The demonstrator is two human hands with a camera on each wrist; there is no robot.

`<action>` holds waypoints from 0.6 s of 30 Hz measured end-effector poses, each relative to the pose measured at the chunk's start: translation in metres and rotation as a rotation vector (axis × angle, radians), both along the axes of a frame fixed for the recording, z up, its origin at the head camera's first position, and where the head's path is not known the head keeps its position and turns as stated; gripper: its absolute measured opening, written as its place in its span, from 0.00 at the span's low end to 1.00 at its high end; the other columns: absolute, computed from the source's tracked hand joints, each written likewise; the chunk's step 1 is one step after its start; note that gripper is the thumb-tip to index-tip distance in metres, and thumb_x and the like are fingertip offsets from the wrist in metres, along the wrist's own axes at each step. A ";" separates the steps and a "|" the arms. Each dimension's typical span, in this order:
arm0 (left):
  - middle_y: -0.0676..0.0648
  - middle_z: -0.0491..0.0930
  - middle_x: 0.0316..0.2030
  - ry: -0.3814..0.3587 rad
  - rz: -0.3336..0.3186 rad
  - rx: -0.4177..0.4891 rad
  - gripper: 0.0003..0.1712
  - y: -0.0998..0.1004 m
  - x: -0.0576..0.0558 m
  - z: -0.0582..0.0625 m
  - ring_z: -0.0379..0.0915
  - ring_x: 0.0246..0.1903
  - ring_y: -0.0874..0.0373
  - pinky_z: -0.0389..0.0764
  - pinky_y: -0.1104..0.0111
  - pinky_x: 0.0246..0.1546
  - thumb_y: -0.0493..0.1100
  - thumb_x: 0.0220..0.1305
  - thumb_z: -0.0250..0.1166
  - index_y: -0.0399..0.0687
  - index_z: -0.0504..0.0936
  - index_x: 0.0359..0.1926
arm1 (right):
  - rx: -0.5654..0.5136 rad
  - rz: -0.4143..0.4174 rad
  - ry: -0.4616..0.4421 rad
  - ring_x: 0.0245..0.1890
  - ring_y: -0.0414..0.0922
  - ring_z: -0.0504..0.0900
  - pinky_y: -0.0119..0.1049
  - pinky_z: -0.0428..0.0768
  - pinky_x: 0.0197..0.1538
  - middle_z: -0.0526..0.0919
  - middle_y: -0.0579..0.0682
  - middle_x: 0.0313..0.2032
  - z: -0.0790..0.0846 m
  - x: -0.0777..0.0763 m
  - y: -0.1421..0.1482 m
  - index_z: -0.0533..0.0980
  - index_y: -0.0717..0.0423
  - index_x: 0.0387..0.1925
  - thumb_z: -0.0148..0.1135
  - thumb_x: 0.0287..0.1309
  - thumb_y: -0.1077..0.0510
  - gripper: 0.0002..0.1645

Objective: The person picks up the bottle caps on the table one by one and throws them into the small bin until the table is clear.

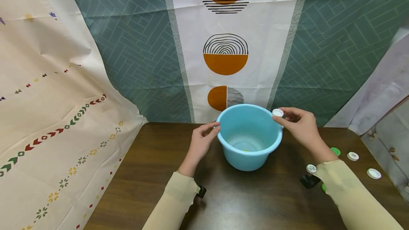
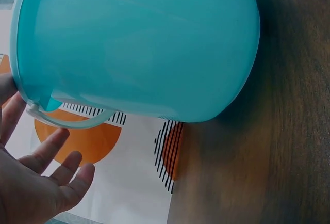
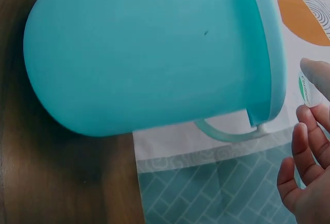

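Observation:
A light-blue plastic bucket (image 1: 246,160) stands upright on the table, its pale handle (image 2: 77,123) hanging at the side. At the bucket's left rim, my left hand (image 1: 201,141) pinches the edge between thumb and forefinger; the other fingers are spread in the left wrist view. My right hand (image 1: 301,125) holds a white bottle cap (image 1: 278,112) between thumb and fingers, just above the right rim. In the right wrist view the cap (image 3: 308,90) shows green print. A small yellow bit shows at the bucket's bottom; what it is I cannot tell.
Beside the right forearm lie a green cap (image 1: 335,151), white caps (image 1: 353,156) and a printed white cap (image 1: 311,168). Another green cap (image 1: 323,187) is partly hidden by the sleeve. A patterned cloth (image 1: 223,77) hangs behind the brown table (image 1: 153,166).

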State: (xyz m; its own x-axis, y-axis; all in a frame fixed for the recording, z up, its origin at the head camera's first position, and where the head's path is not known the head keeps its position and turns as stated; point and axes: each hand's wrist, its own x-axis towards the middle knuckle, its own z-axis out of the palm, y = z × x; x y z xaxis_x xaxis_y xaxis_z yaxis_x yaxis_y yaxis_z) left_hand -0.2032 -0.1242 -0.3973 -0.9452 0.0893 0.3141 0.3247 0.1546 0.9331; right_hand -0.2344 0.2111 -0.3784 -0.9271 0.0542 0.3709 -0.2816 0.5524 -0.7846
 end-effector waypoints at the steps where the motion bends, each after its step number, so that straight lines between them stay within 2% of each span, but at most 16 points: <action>1: 0.41 0.80 0.54 -0.002 -0.001 -0.006 0.16 0.000 0.000 0.000 0.69 0.44 0.56 0.69 0.70 0.28 0.40 0.67 0.65 0.36 0.83 0.53 | 0.000 0.007 0.001 0.35 0.44 0.74 0.30 0.74 0.30 0.82 0.50 0.38 0.001 0.000 -0.001 0.83 0.51 0.50 0.72 0.52 0.41 0.27; 6: 0.42 0.79 0.56 -0.013 -0.003 -0.024 0.17 0.000 0.002 0.002 0.69 0.47 0.54 0.70 0.69 0.30 0.41 0.68 0.64 0.37 0.83 0.53 | -0.012 0.029 0.008 0.34 0.44 0.75 0.31 0.75 0.29 0.82 0.50 0.37 0.004 -0.001 -0.007 0.83 0.50 0.49 0.72 0.52 0.42 0.26; 12: 0.41 0.78 0.57 -0.023 -0.008 -0.029 0.17 -0.001 0.003 0.003 0.70 0.56 0.50 0.75 0.63 0.43 0.41 0.68 0.64 0.37 0.83 0.54 | -0.008 0.043 0.024 0.34 0.45 0.76 0.32 0.76 0.29 0.83 0.49 0.37 0.007 -0.004 -0.015 0.84 0.49 0.49 0.72 0.52 0.40 0.25; 14: 0.42 0.78 0.58 -0.026 -0.006 -0.028 0.17 -0.001 0.003 0.003 0.69 0.57 0.50 0.75 0.63 0.44 0.41 0.68 0.64 0.37 0.83 0.54 | -0.002 0.045 0.024 0.35 0.44 0.76 0.32 0.76 0.29 0.83 0.48 0.37 0.008 -0.005 -0.018 0.84 0.48 0.48 0.72 0.52 0.40 0.25; 16: 0.42 0.78 0.58 -0.024 -0.001 -0.026 0.17 -0.001 0.004 0.003 0.70 0.55 0.51 0.74 0.66 0.41 0.42 0.68 0.64 0.38 0.83 0.54 | 0.005 0.046 0.021 0.35 0.44 0.76 0.32 0.76 0.30 0.83 0.47 0.37 0.009 -0.006 -0.020 0.84 0.47 0.49 0.71 0.52 0.39 0.26; 18: 0.42 0.78 0.58 -0.021 0.003 -0.020 0.17 -0.001 0.004 0.002 0.70 0.49 0.53 0.72 0.69 0.33 0.42 0.68 0.64 0.38 0.83 0.54 | 0.005 0.052 0.020 0.35 0.44 0.76 0.33 0.76 0.31 0.82 0.47 0.37 0.010 -0.007 -0.023 0.83 0.47 0.49 0.71 0.52 0.39 0.26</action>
State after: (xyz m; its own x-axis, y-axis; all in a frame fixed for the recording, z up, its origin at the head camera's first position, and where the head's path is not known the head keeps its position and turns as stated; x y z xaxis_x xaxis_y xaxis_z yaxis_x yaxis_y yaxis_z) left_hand -0.1990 -0.1255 -0.3955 -0.9517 0.0930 0.2925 0.3048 0.1743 0.9363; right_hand -0.2412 0.1880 -0.3686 -0.9210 0.0041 0.3896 -0.3257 0.5406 -0.7757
